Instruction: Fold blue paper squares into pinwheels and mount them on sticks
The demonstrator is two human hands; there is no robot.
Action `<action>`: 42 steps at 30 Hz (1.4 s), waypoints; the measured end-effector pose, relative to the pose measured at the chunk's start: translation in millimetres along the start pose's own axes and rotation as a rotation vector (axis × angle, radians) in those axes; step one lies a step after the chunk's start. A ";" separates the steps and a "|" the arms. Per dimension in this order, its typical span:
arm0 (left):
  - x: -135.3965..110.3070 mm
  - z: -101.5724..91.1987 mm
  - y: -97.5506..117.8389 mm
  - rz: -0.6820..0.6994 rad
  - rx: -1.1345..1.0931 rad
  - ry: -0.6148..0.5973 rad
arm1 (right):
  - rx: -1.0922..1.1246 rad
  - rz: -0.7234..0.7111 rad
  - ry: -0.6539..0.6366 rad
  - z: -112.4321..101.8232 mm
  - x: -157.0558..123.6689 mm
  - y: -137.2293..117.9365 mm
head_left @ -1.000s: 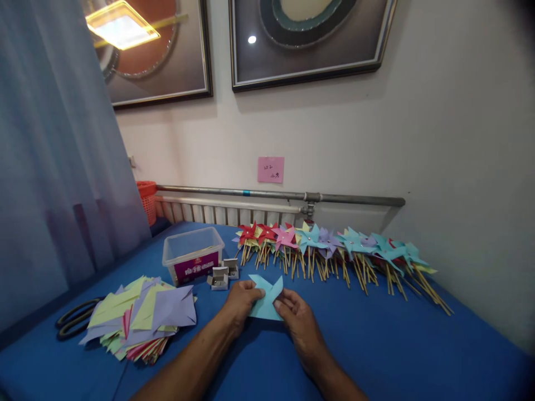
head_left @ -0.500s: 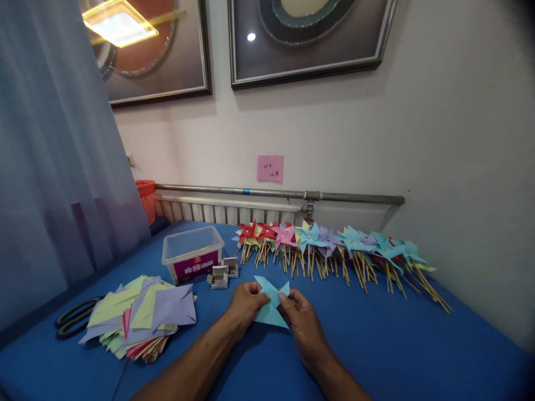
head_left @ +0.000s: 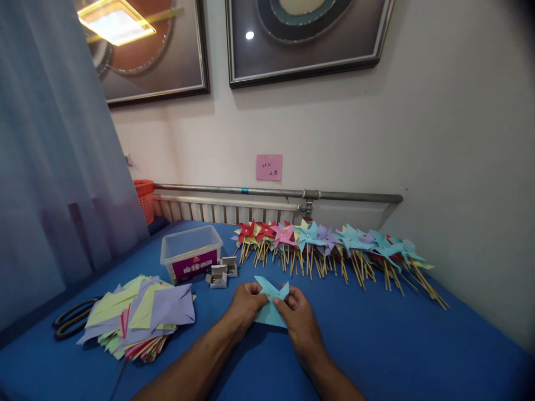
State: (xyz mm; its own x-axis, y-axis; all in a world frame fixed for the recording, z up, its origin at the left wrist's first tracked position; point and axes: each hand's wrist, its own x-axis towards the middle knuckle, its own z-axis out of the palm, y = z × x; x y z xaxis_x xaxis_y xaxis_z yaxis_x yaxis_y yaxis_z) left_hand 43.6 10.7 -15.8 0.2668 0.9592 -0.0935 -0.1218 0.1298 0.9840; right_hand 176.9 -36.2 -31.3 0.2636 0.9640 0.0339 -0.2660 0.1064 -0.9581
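Observation:
A light blue paper pinwheel [head_left: 271, 316], partly folded, is held between my two hands just above the blue table. My left hand [head_left: 247, 307] pinches its left side, with the thumb near the centre. On the right side, my right hand [head_left: 300, 316] grips the paper, its thumb pressed close to the middle. Two pointed corners stick up between the hands. Fingers behind the paper are mostly hidden. Beyond the hands stand two small white boxes [head_left: 218, 277] with their flaps up; their contents are too small to name.
Finished pinwheels [head_left: 309, 236] on sticks lie in a row along the back. Left are a stack of cut coloured paper [head_left: 173, 306], black-handled scissors [head_left: 69, 323] and a clear plastic tub [head_left: 192, 245]. A metal pipe [head_left: 355, 196] runs along the wall above the blue table [head_left: 376, 345].
My right thumb has slid slightly left, toward the paper's centre, with the right hand following. The left hand keeps its pinch. The whole view has shifted very slightly.

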 end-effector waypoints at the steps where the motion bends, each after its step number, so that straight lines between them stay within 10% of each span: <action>1: 0.0 0.1 -0.3 0.001 0.001 -0.004 | 0.000 0.005 0.009 0.0 0.0 0.1; 42: 3.8 -5.6 -2.9 -0.038 -0.191 0.081 | -0.240 -0.160 -0.016 1.2 -3.8 -0.3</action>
State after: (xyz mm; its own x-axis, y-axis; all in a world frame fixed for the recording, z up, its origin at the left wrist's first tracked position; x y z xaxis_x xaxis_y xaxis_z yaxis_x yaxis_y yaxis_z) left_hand 39.6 15.3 -19.9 0.1975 0.9688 -0.1499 -0.2939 0.2044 0.9337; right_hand 174.9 -39.6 -30.8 0.2693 0.9436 0.1925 0.0052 0.1984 -0.9801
